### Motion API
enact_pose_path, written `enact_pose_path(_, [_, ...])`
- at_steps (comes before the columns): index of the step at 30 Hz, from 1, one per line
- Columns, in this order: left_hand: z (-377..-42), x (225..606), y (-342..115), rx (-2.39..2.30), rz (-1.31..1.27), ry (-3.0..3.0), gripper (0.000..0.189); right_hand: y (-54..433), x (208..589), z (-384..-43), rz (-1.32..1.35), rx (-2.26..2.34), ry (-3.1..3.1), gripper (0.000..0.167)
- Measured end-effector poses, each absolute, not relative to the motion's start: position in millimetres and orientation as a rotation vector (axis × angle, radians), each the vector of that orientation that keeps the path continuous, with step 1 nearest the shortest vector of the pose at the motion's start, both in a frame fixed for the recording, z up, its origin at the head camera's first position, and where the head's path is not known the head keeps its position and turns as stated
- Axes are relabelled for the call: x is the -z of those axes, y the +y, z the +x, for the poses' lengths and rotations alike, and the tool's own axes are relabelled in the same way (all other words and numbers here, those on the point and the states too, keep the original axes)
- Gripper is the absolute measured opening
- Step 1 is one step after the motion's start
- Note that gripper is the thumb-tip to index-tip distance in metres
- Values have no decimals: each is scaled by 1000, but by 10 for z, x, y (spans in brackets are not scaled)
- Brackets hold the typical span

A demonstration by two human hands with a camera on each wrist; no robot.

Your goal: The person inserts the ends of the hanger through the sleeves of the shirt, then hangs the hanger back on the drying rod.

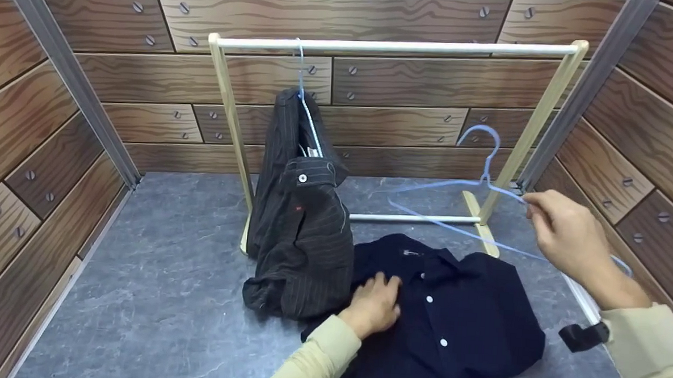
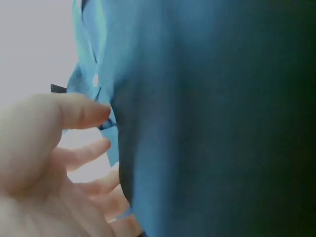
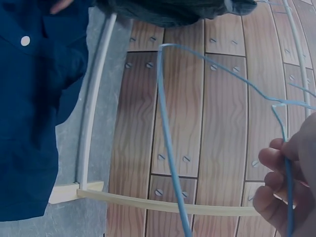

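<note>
Head view shows the right grip (image 1: pixel 570 233) pinching a blue hanger (image 1: pixel 487 175) by one shoulder, fingertips curled on the wire; the hanger is raised, hook upward, in front of the rack's right leg. Right wrist view shows the same grasp, with the wire passing between thumb and fingers.

Left grip (image 1: pixel 372 304) is released: its fingers, slightly spread, rest on the navy shirt (image 1: pixel 481 317) near the collar without clutching the cloth. Left wrist view shows thumb and fingers apart beside blue cloth, which hides some fingertips.

The shirt lies front up on the grey worktop (image 1: pixel 162 272), white buttons (image 1: pixel 429 299) showing, below the hanger. Just left of it, a dark striped garment (image 1: pixel 317 245) hangs by another hanger (image 1: pixel 302 68) from the rack (image 1: pixel 399 47).
</note>
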State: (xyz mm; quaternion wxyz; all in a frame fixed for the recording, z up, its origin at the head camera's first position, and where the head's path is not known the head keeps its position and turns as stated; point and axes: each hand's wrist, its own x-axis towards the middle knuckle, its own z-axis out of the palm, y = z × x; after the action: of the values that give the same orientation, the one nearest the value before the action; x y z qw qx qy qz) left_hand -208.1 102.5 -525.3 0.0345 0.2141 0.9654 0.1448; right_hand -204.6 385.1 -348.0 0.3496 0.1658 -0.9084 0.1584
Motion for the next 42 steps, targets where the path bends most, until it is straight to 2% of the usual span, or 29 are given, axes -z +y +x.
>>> enact_pose_path(6, [-2257,5192,1269,-415,693,3071,38,3853,3521,-1968,400,-366,-2428,24])
enact_pose_path(9, [-2354,5185,1363,-429,704,3084,41,3848,3537,-1938,388,-352,-2472,25])
enact_pose_path(14, [-2495,5211,1454,-400,555,2963,54,3841,3609,-1924,442,-317,-2459,20])
enact_pose_path(16, [-2522,5235,1460,-377,483,2912,54,3839,3643,-1919,460,-307,-2445,20])
enact_pose_path(26, [-2512,5320,1355,-662,419,2938,27,3887,3728,-1861,448,-278,-2482,24])
enact_pose_path(34, [-2497,5334,1201,-994,425,3025,36,3887,3773,-1872,422,-274,-2527,22])
enact_pose_path(36, [-2498,5344,1150,-1112,382,3025,30,3876,3788,-1875,434,-276,-2514,22])
enact_pose_path(40, [-2460,5347,1049,-1285,346,2993,5,3864,3826,-1878,443,-279,-2507,23])
enact_pose_path(42, [-2429,5343,1009,-1345,366,2951,14,3854,3850,-1878,447,-280,-2512,23])
